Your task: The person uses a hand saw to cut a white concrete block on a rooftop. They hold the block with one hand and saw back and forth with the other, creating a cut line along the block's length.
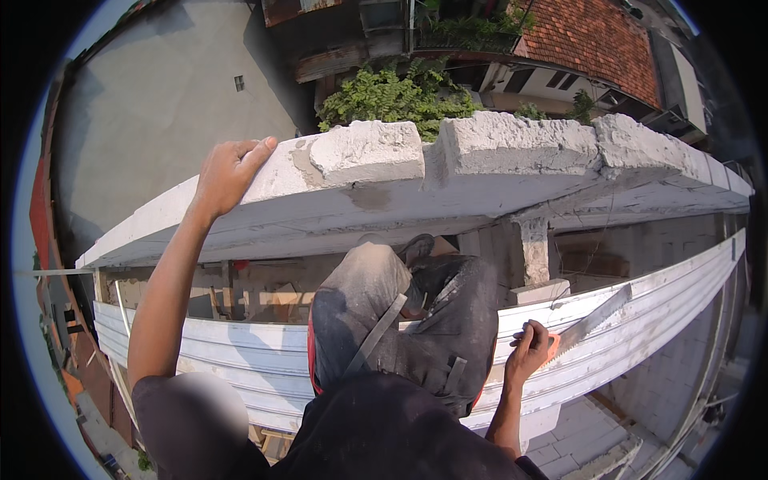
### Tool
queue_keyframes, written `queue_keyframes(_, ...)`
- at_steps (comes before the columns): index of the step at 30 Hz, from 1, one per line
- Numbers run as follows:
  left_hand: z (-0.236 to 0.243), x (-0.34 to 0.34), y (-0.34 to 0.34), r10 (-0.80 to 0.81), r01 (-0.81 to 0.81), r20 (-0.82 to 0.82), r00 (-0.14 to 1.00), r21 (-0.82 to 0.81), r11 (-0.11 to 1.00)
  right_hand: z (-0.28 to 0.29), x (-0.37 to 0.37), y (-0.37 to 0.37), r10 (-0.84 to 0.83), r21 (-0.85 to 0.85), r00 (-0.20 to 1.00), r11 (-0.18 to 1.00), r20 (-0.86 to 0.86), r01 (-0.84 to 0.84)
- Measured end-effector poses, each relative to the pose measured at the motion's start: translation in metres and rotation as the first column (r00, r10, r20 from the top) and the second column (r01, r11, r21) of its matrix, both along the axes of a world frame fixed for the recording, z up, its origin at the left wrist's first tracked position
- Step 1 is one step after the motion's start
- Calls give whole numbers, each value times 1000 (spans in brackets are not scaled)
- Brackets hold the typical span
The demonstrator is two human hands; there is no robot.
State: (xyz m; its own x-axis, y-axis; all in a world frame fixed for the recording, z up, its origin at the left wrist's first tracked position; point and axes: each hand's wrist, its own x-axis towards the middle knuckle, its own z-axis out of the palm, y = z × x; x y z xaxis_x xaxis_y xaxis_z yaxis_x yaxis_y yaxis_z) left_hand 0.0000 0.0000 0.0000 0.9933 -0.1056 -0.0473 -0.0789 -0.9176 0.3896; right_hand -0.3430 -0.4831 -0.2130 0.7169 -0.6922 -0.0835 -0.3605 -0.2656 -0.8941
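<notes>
Our left hand [228,178] rests on the wall [280,178], thumb out, finger spread hidden — our right hand [526,354] half-curls at the saw [590,324], grip unclear.

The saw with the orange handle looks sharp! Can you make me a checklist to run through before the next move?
1. Left hand on top of the wall: ok, it rests there.
2. Right hand gripping the saw firmly: cannot tell; it is at the handle.
3. Blade pointing away from the legs: ok, it points off to the right.
4. Wall top even: not ok, it is rough and has a gap.
5. White ribbed panel firmly fixed: cannot tell.
</notes>
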Motion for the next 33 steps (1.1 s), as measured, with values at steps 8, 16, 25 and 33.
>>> queue_keyframes(8, 2, 6, 0, 1, -4, -63, 998, -48, 999, 7, 42, 101, 407, -242, 903, 870, -142, -430)
queue_keyframes(16, -6, 5, 4, -31, 29, -36, 999, -50, 998, -3, 71, 97, 376, -278, 908, 866, -185, -415)
queue_keyframes(25, -6, 8, 3, -83, 80, -23, 996, -125, 989, 1, 87, 99, 414, -245, 876, 848, -250, -470)
queue_keyframes(33, -8, 11, 3, -118, 115, -13, 993, -165, 980, -1, 87, 95, 447, -281, 857, 814, -256, -508)
